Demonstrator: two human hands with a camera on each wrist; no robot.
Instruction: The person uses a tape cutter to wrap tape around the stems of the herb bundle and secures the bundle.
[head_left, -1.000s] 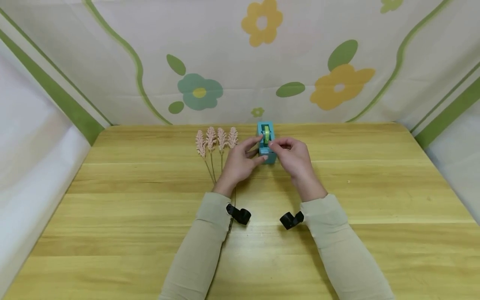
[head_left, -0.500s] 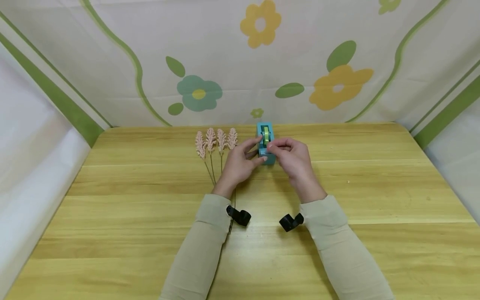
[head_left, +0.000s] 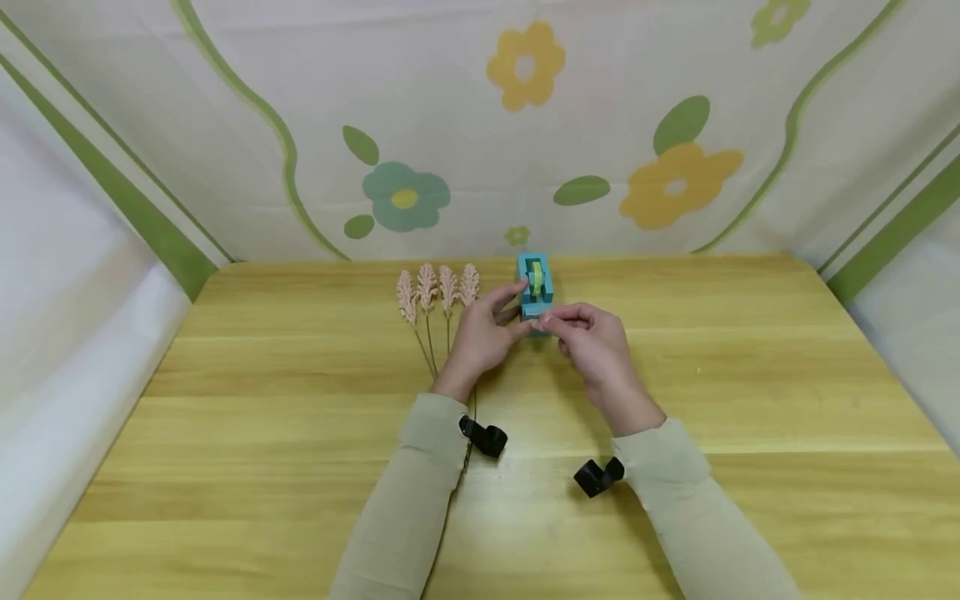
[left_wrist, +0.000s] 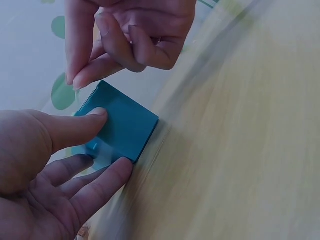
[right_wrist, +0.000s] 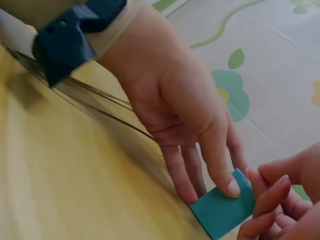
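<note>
A small teal tape dispenser (head_left: 536,292) with a green tape roll (head_left: 535,275) stands on the wooden table (head_left: 300,433) near the back. My left hand (head_left: 513,312) grips it, thumb on its side and fingers under its near end. In the left wrist view the thumb (left_wrist: 75,127) presses the dispenser (left_wrist: 125,131). My right hand (head_left: 548,318) pinches the tape end at the serrated front edge with thumb and forefinger (left_wrist: 80,80). The right wrist view shows the left hand (right_wrist: 185,115) on the dispenser (right_wrist: 225,210). The tape strip itself is barely visible.
Several pink artificial flower sprigs (head_left: 437,287) lie left of the dispenser, their thin stems running under my left wrist. Flower-patterned cloth walls (head_left: 525,125) close in the back and both sides of the table.
My right hand has drawn back toward me, from above the tape roll to the dispenser's front edge, still pinching. The left hand stays on the dispenser.
</note>
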